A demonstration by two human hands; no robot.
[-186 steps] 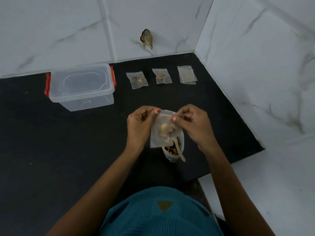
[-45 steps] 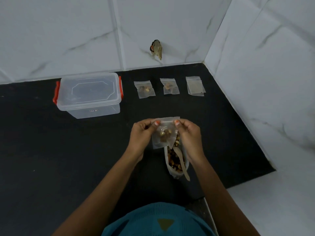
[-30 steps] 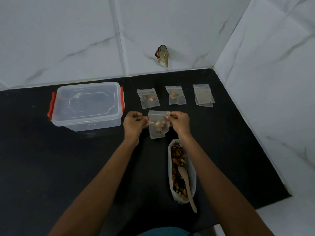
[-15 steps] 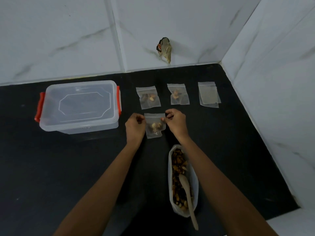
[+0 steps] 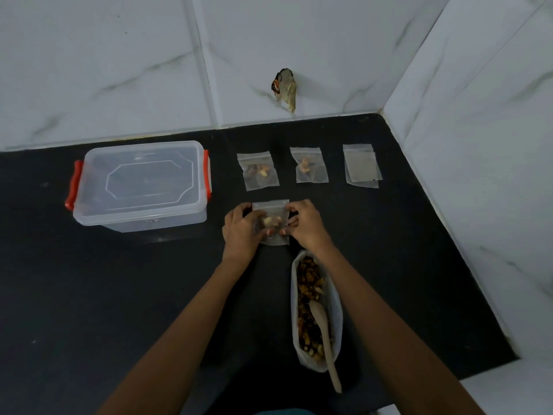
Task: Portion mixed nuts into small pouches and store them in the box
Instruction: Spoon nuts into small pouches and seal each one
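L hand (image 5: 242, 229) & R hand (image 5: 305, 226) both pinching small nut pouch (image 5: 270, 209) by its sides, low at black worktop (image 5: 119, 295), just in front of 2 filled pouches (image 5: 260, 172), lidded box (image 5: 140, 187) far left, nut bag (image 5: 311, 283) w/ wooden spoon (image 5: 323, 333) beside R forearm

This looks like a home kitchen corner. A black stone table (image 5: 89, 295) fills the lower frame and meets white, grey-veined wall tiles (image 5: 104, 55) along the top and down the right edge. Food things sit on it: a clear plastic box (image 5: 140, 187) with red clips at middle left, and a bag of mixed nuts (image 5: 336, 322) with a wooden spoon (image 5: 324, 333) at lower right.
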